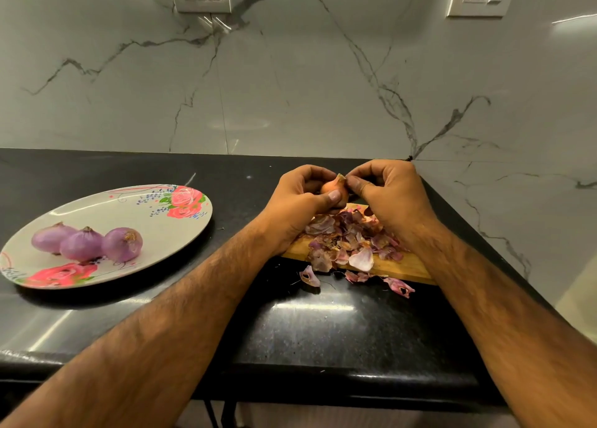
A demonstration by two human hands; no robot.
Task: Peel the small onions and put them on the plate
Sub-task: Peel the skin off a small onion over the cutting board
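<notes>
Above the cutting board [392, 267] heaped with peels [347, 237], the left hand [298, 198] grips an unpeeled onion [332, 187] while the right hand [386, 195] pinches its tip, and left of the board three peeled onions [87, 241] sit on the plate [145, 214].

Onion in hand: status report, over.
Left hand grips the onion, right hand pinches its top skin. Three peeled onions on plate. Peels piled on board, nothing blocking.
</notes>
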